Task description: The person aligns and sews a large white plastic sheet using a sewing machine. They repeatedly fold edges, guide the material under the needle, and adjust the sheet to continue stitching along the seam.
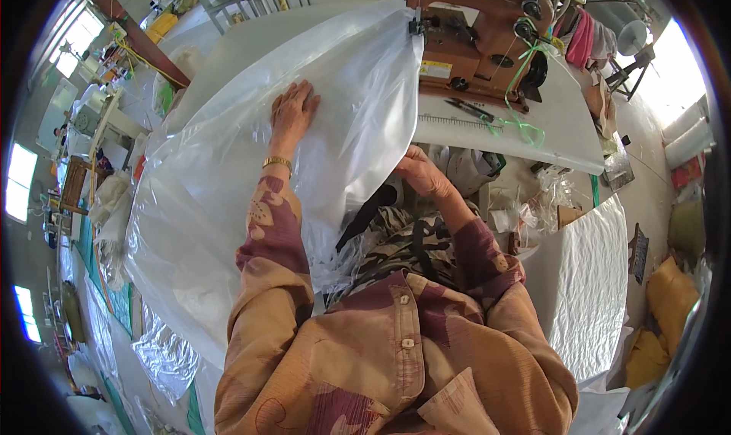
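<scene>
A large translucent plastic sheet [221, 157] spreads over the table and hangs down toward my lap. My left hand [294, 115] lies flat on it, fingers stretched out and pointing away from me. At the sheet's right edge, my right hand [421, 170] is closed, pinching the plastic between thumb and fingers. The sheet's far corner reaches the needle end of a brown sewing machine [487, 46]. Whether the presser foot rests on the plastic I cannot tell.
Dark scissors or snips [470, 110] and a ruler strip lie before the machine, beside tangled green string [529, 134]. A silvery white stack of sheets [582, 290] stands at my right. A reddish post [137, 31] rises at the far left. Pink cloth [582, 39] hangs beyond the machine.
</scene>
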`<action>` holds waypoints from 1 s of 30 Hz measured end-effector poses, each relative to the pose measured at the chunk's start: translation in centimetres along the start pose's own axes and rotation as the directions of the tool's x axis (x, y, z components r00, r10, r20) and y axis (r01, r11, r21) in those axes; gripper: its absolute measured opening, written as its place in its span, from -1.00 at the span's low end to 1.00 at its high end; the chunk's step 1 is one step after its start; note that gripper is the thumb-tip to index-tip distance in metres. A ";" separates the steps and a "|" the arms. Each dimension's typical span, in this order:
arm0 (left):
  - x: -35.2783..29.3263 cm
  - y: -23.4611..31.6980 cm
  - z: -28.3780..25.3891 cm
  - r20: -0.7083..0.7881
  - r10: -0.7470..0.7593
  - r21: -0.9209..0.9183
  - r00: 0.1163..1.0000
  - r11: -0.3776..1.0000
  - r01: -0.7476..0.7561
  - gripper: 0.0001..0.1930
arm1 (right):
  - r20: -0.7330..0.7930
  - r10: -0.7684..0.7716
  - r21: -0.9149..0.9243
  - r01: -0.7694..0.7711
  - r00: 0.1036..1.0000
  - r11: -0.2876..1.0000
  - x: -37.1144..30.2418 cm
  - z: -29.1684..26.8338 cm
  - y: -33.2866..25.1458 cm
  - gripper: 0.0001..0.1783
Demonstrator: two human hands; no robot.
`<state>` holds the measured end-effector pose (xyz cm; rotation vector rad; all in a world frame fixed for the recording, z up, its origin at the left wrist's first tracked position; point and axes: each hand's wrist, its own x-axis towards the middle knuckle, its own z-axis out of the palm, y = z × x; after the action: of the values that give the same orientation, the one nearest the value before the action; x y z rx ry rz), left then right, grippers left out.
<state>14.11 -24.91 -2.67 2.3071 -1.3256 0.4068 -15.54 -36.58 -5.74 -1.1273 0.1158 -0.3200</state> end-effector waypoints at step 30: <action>-0.1 0.3 -0.6 0.018 0.000 -0.050 1.000 0.999 0.001 -0.52 | -0.233 0.127 -0.067 -0.146 0.964 0.987 -13.6 4.5 -1.7 -0.71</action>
<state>13.76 -24.66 -2.14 2.2746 -1.3292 0.3490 -27.64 -29.08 -3.22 -1.1564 0.4123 -0.3232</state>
